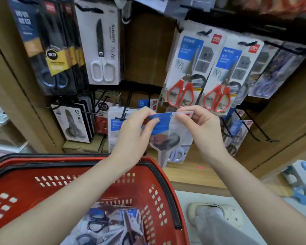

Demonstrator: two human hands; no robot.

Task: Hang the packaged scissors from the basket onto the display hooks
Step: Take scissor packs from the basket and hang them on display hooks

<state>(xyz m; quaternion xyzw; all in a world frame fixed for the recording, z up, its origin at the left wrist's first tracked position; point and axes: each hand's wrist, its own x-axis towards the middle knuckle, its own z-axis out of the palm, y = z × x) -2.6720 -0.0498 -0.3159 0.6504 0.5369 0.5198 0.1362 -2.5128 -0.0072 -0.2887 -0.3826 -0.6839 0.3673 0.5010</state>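
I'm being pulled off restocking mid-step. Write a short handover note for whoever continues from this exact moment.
Left hand: pinches the top edge of a blue-and-white scissors pack.
Right hand: pinches the same edge, further right.
Pack: held up in front of the display board, not yet hung.
Already on display: red-handled scissors packs above.
Left to do: hang this pack, then the remaining packs lying in the red basket.
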